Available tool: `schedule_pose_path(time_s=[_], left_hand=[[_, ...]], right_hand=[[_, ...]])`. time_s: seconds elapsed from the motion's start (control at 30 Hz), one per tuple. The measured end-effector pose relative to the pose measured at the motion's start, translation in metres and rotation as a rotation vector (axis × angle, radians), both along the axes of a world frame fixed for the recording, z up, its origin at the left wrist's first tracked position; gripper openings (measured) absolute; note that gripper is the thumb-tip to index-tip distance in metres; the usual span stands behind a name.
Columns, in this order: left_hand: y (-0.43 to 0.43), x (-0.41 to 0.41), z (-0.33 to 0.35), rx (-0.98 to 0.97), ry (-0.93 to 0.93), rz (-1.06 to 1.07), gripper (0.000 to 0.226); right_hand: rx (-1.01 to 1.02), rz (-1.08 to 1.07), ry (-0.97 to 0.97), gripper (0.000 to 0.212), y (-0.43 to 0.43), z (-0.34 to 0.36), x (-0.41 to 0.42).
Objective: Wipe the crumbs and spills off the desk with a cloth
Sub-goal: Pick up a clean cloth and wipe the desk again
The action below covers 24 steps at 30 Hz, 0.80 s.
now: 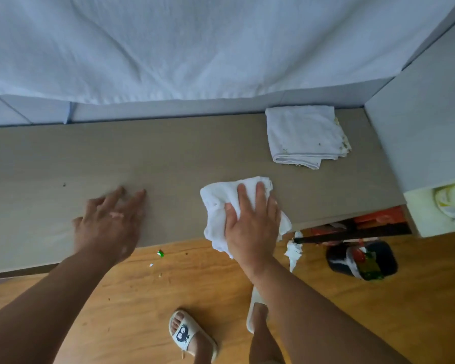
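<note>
My right hand (251, 219) presses flat on a crumpled white cloth (217, 199) near the front edge of the light wooden desk (168, 153); part of the cloth hangs over the edge. My left hand (111, 219), blurred, rests with spread fingers on the desk to the left, holding nothing. A small dark crumb (64, 184) lies on the desk at far left. A second white cloth (304, 135), folded and stained with crumbs along its right edge, lies at the back right of the desk.
A grey cabinet (426, 114) walls off the desk's right end. A white curtain (195, 43) hangs behind. On the orange floor (378, 311) are a black bin with rubbish (363, 258), crumpled tissue (293, 252), a green scrap (160, 253) and my slippered feet (189, 334).
</note>
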State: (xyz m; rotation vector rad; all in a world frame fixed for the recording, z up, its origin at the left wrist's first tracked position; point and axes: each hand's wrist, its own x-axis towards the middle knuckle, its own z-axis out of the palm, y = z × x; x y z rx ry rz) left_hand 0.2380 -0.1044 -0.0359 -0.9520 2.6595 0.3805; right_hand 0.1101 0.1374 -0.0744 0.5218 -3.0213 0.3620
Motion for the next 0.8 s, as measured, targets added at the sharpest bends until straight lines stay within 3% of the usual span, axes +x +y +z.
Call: schedule_pose_path(time_s=[0.27,0.4,0.5,0.6,0.7,0.8], left_hand=[[-0.034,0.002,0.017,0.163,-0.092,-0.157,0.049],[-0.015,0.023,0.054,0.526,0.159,-0.023,0.055],[0.022,0.059,0.080,0.930,0.174,-0.048,0.080],[0.057,0.081,0.087,0.984,0.106,-0.213,0.099],[0.083,0.081,0.093,0.865,0.201,-0.148,0.079],[0.090,0.078,0.092,0.785,0.288,0.008,0.038]], right_hand=[[-0.017,0.276,-0.109,0.046,-0.031,0.015,0.075],[0.005,0.425,-0.279,0.051,-0.017,0.042,0.097],[-0.087,0.402,-0.716,0.047,-0.003,0.082,0.088],[-0.166,0.274,-1.082,0.021,0.006,0.120,0.072],[-0.221,-0.021,-1.342,0.027,0.010,0.156,0.063],[-0.331,-0.122,-1.642,0.064,0.022,0.189,0.048]])
